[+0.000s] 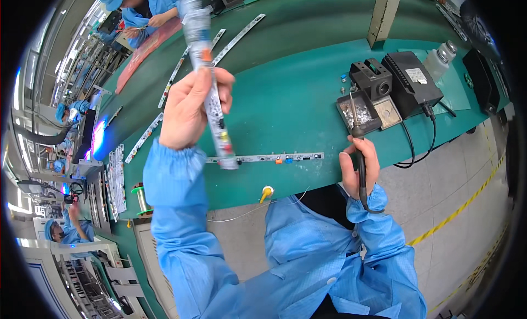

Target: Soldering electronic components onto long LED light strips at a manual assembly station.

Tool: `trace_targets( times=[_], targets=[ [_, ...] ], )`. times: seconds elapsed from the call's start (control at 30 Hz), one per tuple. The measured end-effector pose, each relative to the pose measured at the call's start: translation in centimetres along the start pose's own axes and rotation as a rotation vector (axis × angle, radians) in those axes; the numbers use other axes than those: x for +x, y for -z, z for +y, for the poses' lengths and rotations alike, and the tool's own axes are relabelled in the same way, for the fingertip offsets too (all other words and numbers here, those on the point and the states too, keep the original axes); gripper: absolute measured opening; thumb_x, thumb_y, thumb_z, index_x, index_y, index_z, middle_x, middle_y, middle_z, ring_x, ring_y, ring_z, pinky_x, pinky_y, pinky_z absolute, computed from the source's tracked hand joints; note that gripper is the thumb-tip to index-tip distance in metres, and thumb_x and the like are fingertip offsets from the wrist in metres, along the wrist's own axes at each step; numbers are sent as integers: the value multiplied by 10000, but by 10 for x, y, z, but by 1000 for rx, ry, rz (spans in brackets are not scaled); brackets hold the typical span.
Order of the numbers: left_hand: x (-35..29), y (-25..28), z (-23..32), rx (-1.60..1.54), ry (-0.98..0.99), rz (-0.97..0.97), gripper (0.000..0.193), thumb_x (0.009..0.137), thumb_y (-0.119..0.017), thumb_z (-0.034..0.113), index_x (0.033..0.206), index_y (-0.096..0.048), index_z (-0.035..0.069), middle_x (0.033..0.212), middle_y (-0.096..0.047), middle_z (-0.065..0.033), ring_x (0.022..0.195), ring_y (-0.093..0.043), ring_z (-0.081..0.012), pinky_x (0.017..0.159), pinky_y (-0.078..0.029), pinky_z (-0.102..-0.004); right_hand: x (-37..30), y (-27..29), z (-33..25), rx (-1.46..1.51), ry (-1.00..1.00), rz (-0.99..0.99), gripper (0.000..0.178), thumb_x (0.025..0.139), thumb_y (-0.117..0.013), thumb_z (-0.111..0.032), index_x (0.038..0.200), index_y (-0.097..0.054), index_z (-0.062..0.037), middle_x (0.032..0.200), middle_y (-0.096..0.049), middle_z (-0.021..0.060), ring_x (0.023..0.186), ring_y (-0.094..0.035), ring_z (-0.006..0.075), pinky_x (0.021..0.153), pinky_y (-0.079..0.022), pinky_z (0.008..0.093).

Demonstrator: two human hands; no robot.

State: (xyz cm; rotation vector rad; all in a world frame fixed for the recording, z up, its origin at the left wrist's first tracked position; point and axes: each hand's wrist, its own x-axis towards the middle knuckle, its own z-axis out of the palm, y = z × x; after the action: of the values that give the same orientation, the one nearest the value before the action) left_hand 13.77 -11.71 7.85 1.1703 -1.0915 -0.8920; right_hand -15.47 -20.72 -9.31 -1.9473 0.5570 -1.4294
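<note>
My left hand [184,110] is raised over the bench, its fingers closed around a long narrow circuit board strip [223,140] with small components. Motion blurs the strip, mostly at its far end. Below its near end, another circuit board strip [307,156], with an orange and a blue part, lies flat on the green mat [280,110]. My right hand [368,162] grips a soldering iron [358,131] by its dark handle. The iron points away from me, its tip above or beside the small tray [346,111] of metal bits; I cannot tell if they touch.
A black soldering station [409,77] and iron holder [370,80] stand at right, near clear bottles [437,61]. More board strips [239,39] lie far and left. A solder spool [143,201] sits at the left edge; thin wire [241,217] crosses the front. A co-worker [153,14] works opposite.
</note>
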Motion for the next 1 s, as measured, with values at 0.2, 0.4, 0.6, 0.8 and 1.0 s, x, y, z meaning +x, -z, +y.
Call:
trace_targets(
  times=[0.2, 0.4, 0.6, 0.8, 1.0],
  targets=[
    [27, -4, -35, 662, 532, -227, 407, 853, -685, 404, 854, -696, -3, 572, -500, 6, 496, -420, -80, 455, -326, -277, 1, 0, 2, 1, -5, -9, 409, 806, -621, 35, 1198, -508, 5, 1099, -585, 196, 743, -563, 158, 724, -482, 305],
    [18, -6, -93, 1469, 83, -408, 483, 824, -640, 498, 750, -665, 21, 577, -589, -126, 538, -586, -285, 525, -450, -404, -4, -1, 9, 24, -37, 17, 389, 829, -605, 29, 1203, -501, -1, 1126, -577, 191, 743, -554, 154, 714, -479, 295],
    [6, -15, -102, 1608, -6, -567, 423, 889, -546, 436, 737, -626, 50, 609, -596, -142, 582, -594, -347, 557, -464, -454, -5, -3, 9, -7, -12, -12, 393, 835, -613, 23, 1210, -496, -1, 1142, -573, 199, 751, -556, 156, 726, -478, 294],
    [0, -2, -103, 1516, 56, -443, 303, 920, -511, 331, 847, -604, 52, 809, -630, -132, 735, -614, -336, 649, -478, -446, -8, -6, 10, 18, -34, -9, 404, 844, -606, 24, 1228, -485, -6, 1141, -574, 197, 777, -559, 162, 736, -479, 295],
    [-23, 19, -95, 1294, 167, -364, 242, 873, -581, 200, 1069, -618, 64, 942, -625, -110, 876, -610, -328, 745, -490, -445, -11, -7, 10, -25, -68, -15, 427, 843, -616, 12, 1247, -477, -10, 1169, -572, 196, 798, -563, 173, 747, -484, 303]
  ],
)
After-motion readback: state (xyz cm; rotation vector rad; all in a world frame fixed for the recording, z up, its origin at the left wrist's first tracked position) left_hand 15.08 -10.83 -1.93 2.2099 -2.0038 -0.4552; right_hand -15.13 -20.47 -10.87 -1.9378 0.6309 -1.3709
